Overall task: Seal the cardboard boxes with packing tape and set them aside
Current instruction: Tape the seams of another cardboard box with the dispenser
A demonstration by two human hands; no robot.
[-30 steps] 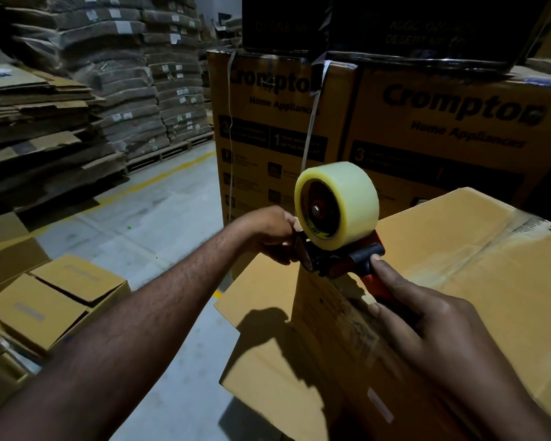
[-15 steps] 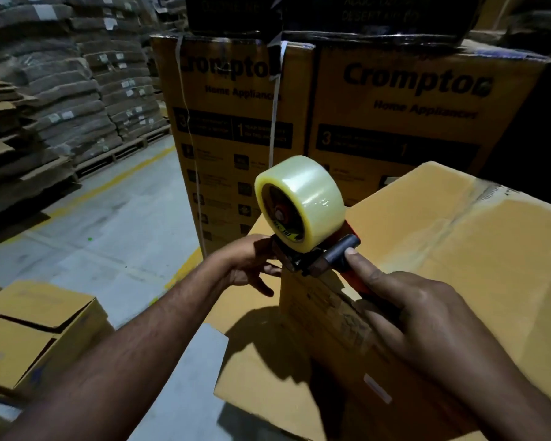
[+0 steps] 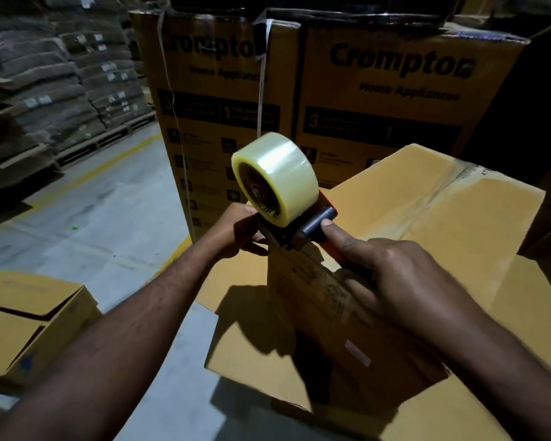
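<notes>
Two printed cartons stand just behind my cardboard box (image 3: 452,224): the left carton (image 3: 217,90) with a strap hanging down it, the right carton (image 3: 395,100) touching it. Grey stacked bundles (image 3: 61,78) on pallets fill the far left, and a small box (image 3: 29,316) sits on the floor by my left arm. My box is plain tan, right before me. The tape dispenser (image 3: 303,232) rests on its top edge with the clear tape roll (image 3: 277,176) upright. My right hand (image 3: 404,281) wraps the handle, index finger stretched forward. My left hand (image 3: 239,230) curls its fingers on the dispenser's front.

The left grip (image 3: 236,230), whose fingers half a second ago spread down the side of the cardboard box (image 3: 458,224), has risen and now curls round the front of the tape dispenser (image 3: 295,232), just under its tape roll (image 3: 277,176).
</notes>
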